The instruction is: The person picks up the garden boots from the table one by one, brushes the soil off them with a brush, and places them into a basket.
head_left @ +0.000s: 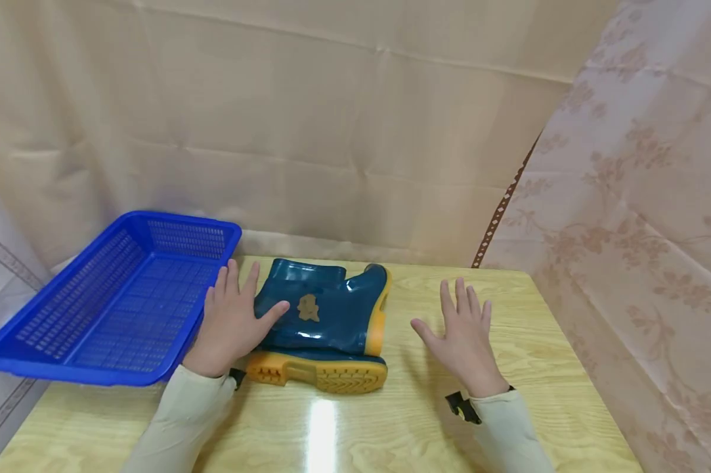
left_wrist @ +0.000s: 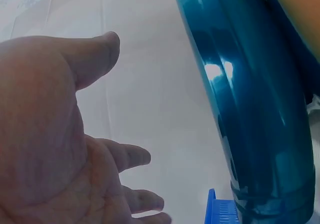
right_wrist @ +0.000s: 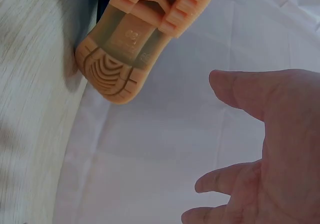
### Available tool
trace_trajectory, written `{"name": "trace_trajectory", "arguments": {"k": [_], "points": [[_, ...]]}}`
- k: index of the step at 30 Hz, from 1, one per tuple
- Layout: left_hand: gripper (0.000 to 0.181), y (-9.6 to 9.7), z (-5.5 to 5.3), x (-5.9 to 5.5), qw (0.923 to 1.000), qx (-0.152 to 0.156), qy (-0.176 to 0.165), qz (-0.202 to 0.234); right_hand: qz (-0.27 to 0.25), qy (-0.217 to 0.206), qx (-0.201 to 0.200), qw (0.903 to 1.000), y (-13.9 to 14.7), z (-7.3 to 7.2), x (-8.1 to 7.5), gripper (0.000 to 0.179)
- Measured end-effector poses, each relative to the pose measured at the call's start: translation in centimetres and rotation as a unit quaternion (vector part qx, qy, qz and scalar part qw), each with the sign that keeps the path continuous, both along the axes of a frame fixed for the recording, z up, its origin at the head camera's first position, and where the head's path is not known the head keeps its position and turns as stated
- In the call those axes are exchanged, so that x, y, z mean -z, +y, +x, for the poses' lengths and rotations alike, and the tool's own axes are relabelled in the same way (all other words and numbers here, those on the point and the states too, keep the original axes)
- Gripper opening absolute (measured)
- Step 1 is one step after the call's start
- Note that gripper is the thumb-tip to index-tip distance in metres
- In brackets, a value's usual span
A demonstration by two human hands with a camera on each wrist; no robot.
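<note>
Boots (head_left: pixel 337 322) of glossy dark teal rubber with yellow-orange soles lie together in the centre of the frame on a pale wood-grained table (head_left: pixel 402 440); one shows us its patterned sole (head_left: pixel 349 376) along the near side, and the other, with a brown patch (head_left: pixel 308 307) on it, seems to rest across it, its sole facing right. We see the left hand (head_left: pixel 228 322) at centre-left, fingers spread wide and thumb held away, holding nothing; the left wrist view shows a gap between it and the teal rubber. The right hand (head_left: pixel 463 338), right of centre, is just as wide and as bare of any load, well apart from the boots. Left of them we find a rectangular blue plastic basket with slotted sides (head_left: pixel 83 378), whose near right rim the left hand overlaps in the head view, though we cannot tell whether they touch. We judge the step in hand to be a pause between grips, with both hands free around the pair. Another hold on the boots, in our view, would call for bringing the right hand inward and closing the fingers about the rubber from both sides.
</note>
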State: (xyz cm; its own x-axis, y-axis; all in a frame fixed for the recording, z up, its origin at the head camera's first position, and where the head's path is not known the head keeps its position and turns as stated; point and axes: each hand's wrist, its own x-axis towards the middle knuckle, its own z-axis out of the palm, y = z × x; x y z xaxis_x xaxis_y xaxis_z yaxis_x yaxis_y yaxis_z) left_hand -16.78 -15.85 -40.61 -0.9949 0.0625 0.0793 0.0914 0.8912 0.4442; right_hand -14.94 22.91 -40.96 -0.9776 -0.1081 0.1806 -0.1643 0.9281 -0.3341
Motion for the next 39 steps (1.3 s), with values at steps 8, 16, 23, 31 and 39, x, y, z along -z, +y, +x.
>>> {"name": "trace_trajectory", "arguments": {"k": [8,16,23,31,39], "points": [[0.102,-0.4,0.1,-0.1,0.9998,-0.010,-0.015,0.013,0.004,-0.006,-0.004,1.0000,-0.3,0.0,0.2,0.095],[0.113,-0.7,-0.8,1.2,0.9869,-0.034,-0.130,0.090,-0.004,-0.007,-0.009,0.9999,-0.3,0.0,0.3,0.096],[0.115,-2.9,-1.4,4.1,0.9482,-0.054,-0.220,0.223,-0.004,-0.008,-0.007,0.9999,-0.3,0.1,0.3,0.097],[0.099,-3.8,-1.4,5.5,0.8397,-0.095,-0.250,0.473,-0.012,-0.013,-0.008,0.9998,-0.2,0.1,0.4,0.098],[0.083,-4.8,-1.7,5.6,0.7475,-0.046,-0.270,0.605,-0.027,-0.015,-0.014,0.9994,-0.3,0.3,0.3,0.096]]}}
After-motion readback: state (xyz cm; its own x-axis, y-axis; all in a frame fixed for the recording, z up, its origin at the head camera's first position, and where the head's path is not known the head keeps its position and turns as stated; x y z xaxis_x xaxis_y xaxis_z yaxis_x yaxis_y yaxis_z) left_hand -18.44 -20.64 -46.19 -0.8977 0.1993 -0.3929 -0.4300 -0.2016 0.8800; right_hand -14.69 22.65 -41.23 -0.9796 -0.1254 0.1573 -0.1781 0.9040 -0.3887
